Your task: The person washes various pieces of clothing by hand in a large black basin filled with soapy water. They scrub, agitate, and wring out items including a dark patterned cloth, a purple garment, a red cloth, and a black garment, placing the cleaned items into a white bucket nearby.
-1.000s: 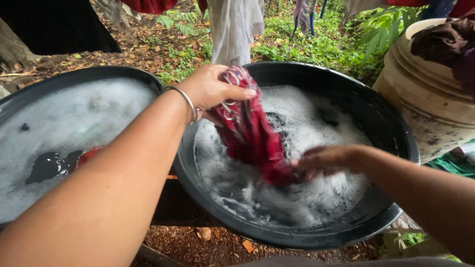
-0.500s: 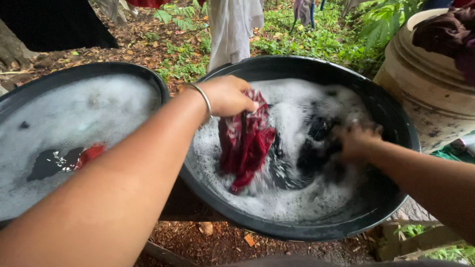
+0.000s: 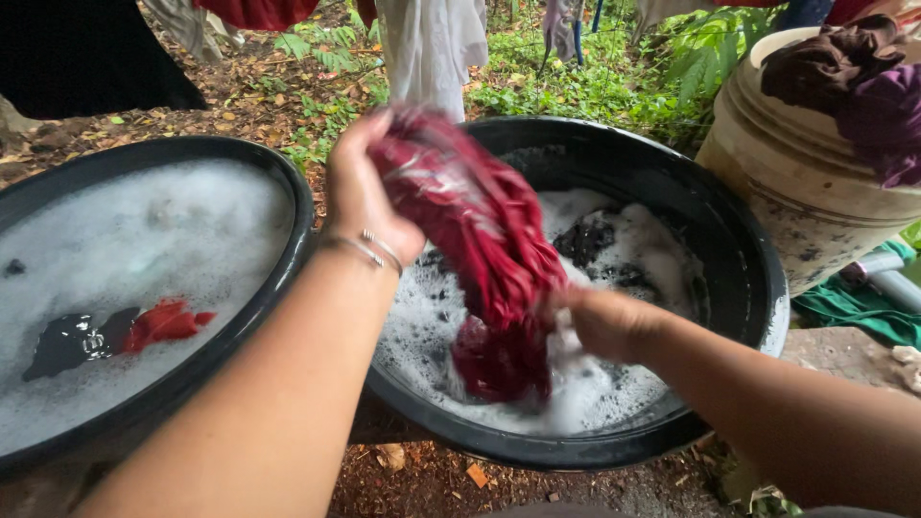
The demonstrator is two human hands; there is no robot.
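Observation:
A wet dark-red cloth (image 3: 480, 230) hangs twisted over the right black basin (image 3: 710, 230), which is full of soapy foam. My left hand (image 3: 360, 192), with thin bangles at the wrist, grips the cloth's top end above the basin's left rim. My right hand (image 3: 604, 321) squeezes the cloth lower down, just over the suds, and the cloth's tail dips into the foam. Dark laundry (image 3: 600, 245) shows through the suds behind the cloth.
A second black basin (image 3: 288, 211) of foam at the left holds a red cloth piece (image 3: 163, 321) and a dark patch. A dirty cream bucket (image 3: 806, 192) piled with brown and purple clothes stands at the right. Hung laundry, leaf litter and plants lie behind. Green cloth (image 3: 854, 307) lies by the bucket.
My left hand has lifted the red cloth higher out of the suds. My right hand came back from the foam at the right and took hold of the cloth's lower part.

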